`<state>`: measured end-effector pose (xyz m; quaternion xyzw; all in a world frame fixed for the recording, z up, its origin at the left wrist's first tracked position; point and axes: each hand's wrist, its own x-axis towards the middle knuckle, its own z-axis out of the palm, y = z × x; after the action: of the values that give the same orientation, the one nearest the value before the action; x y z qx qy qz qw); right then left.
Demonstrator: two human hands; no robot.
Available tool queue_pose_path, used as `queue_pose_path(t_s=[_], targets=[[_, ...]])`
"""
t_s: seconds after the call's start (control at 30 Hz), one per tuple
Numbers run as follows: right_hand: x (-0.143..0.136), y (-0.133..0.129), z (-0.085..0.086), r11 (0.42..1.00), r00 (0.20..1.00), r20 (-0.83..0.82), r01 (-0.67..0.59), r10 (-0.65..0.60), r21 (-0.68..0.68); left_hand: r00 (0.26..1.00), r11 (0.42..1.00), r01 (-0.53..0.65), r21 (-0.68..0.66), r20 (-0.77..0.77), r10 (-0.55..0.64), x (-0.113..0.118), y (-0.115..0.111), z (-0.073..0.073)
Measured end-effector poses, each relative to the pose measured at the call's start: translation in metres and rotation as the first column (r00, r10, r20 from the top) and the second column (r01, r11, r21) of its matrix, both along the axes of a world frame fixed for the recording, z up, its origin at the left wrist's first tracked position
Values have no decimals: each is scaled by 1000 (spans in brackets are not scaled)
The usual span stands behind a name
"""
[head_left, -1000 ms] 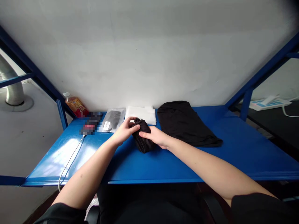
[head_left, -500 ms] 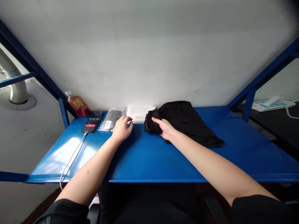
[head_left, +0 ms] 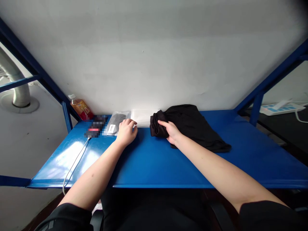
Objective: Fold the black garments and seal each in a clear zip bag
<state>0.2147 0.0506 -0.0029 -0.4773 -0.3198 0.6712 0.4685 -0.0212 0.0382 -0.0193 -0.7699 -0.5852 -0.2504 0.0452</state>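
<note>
Hands apart above a glossy blue tabletop (head_left: 149,163), a seated worker, in the view from the head camera, grips a compact rolled bundle of black cloth (head_left: 157,128) with the right hand (head_left: 172,132), thumb lying across its near face. To the left, the other hand, the left hand (head_left: 127,132), appears bare of any load, its fingers loosely curled at the right edge of a flat, clear plastic packet (head_left: 117,119) with dark contents and a white label. Whether those fingertips touch the packet cannot be told.

The bundle sits right of centre, in front of the right end of a flat stack of translucent white sheets or bags (head_left: 141,117) at the far wall. It overlaps the left edge of a wide, spread black cloth (head_left: 194,123); whether it rests there or is held just above is unclear.

By appearances, the step in hand is handling the gathered cloth, its folds drawn in and the roll whole. The next move seems to call for a steady right-hand grip, lest the layers spring loose, and for the unladen left fingers to open wider and come down flat before taking hold of anything thin nearby.
</note>
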Motion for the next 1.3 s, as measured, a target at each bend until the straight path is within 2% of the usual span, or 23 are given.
queue_pose_path(t_s=[0.23, 0.37, 0.47, 0.6, 0.77, 0.93, 1.0, 1.07, 1.13, 1.23, 1.3], targets=[[1, -2, -6, 968, 992, 124, -44, 13, 249, 1000, 1000, 12, 3, 5, -12, -1, 1, 2], [2, -1, -12, 953, 986, 165, -64, 15, 297, 998, 997, 65, -47, 22, -64, -2, 4, -2], [1, 0, -14, 951, 985, 170, -90, 40, 295, 993, 990, 108, -89, -30, -111, -2, 5, -4], [-3, -4, -15, 944, 980, 130, -179, 148, 278, 987, 982, 138, -130, -68, -148, 3, 0, -5], [-5, -8, -17, 896, 934, 112, -356, 338, 265, 973, 976, 188, -109, 157, -170, 15, -8, -2], [-2, -5, -13, 841, 860, 278, -491, 427, 227, 911, 996, 64, -60, 411, -34, 21, -11, -2], [-3, -4, -11, 825, 840, 318, -518, 440, 225, 885, 999, 45, -4, 464, -38, 21, -12, -2], [-5, -4, -11, 833, 844, 334, -504, 420, 227, 889, 994, 76, 73, 446, -101, 21, -14, -2], [-7, -5, -11, 873, 877, 315, -438, 363, 214, 913, 981, 157, 116, 363, -189, 23, -18, -2], [-10, -7, -12, 942, 941, 168, -314, 293, 116, 924, 950, 301, 85, 219, -313, 29, -24, -2], [-11, -8, -10, 960, 961, 45, -276, 274, 55, 919, 939, 338, 66, 192, -344, 32, -28, -1]])
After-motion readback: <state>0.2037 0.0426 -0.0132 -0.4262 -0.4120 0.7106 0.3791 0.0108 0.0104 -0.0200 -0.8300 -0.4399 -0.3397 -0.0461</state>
